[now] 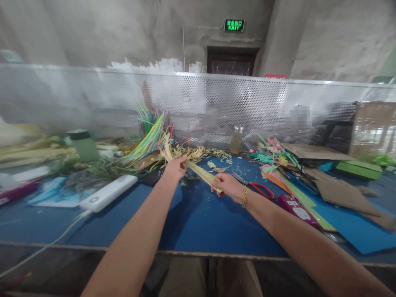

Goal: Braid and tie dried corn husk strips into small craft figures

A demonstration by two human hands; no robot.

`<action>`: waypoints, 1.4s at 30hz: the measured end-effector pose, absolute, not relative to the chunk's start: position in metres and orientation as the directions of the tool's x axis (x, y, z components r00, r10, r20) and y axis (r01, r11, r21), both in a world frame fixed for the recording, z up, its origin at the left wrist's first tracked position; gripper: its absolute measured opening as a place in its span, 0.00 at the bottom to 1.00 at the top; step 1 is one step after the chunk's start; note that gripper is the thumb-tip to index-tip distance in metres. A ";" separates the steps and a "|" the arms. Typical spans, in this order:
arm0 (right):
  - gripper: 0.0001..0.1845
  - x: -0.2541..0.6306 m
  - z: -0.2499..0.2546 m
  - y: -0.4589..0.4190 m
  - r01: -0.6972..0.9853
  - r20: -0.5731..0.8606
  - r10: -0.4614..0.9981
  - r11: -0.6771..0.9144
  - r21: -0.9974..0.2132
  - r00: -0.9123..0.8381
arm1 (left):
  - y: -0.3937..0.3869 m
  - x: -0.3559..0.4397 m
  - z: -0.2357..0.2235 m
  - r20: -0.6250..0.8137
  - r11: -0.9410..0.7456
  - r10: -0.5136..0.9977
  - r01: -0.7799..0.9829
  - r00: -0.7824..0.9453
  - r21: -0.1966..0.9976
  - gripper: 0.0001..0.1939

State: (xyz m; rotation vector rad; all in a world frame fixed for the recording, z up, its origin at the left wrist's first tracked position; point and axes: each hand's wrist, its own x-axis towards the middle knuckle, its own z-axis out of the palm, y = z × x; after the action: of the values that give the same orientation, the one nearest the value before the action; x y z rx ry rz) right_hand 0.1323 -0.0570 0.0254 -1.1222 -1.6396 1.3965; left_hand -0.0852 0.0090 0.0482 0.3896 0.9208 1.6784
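Both of my hands hold a long, pale yellow-green bundle of corn husk (201,172) above the blue table. My left hand (177,166) is closed around its far left end, where frayed strips fan upward. The fingers of my right hand (227,184) wrap the near right end; a gold bracelet circles that wrist. Just beyond my right hand lie red-handled scissors (261,190), partly hidden by the hand. Curled pale husk scraps (198,153) are heaped behind the bundle.
Colourful thin stems (153,132) stand at the back left. A white power strip (108,193) with a cord and a green bottle (83,146) are on the left. Right of me lie a purple packet (297,210), coloured paper (355,231) and cardboard (343,192). A perforated metal screen (192,99) borders the table.
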 end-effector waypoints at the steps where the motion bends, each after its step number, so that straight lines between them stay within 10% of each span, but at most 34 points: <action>1: 0.09 0.136 0.024 -0.060 0.188 -0.044 0.923 0.031 -0.982 -0.382 | 0.008 -0.089 0.050 -0.195 -0.103 0.913 -0.664 -0.358 0.740 0.13; 12: 0.04 0.157 -0.001 -0.047 0.270 0.132 0.941 0.221 -0.937 -0.312 | 0.000 -0.078 0.054 -0.035 -0.237 0.878 -0.496 -0.477 0.835 0.14; 22: 0.08 0.165 0.009 -0.042 0.588 0.402 0.874 0.482 -0.650 -0.273 | -0.019 -0.031 0.037 0.065 -0.063 0.998 -0.085 0.018 0.994 0.11; 30: 0.10 0.154 0.007 -0.039 0.481 0.445 0.856 0.516 -0.709 -0.263 | -0.025 -0.029 0.038 0.112 -0.135 0.966 0.087 0.232 0.987 0.12; 42: 0.07 0.151 0.003 -0.031 0.262 0.419 0.907 0.417 -0.871 -0.048 | -0.021 -0.025 0.041 0.151 -0.146 0.989 0.224 -0.006 0.964 0.07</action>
State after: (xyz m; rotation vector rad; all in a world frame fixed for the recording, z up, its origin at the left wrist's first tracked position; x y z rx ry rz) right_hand 0.1509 -0.0313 0.0032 -1.0641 -1.5685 0.7310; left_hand -0.0249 -0.0214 0.0407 1.4774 1.3174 1.2233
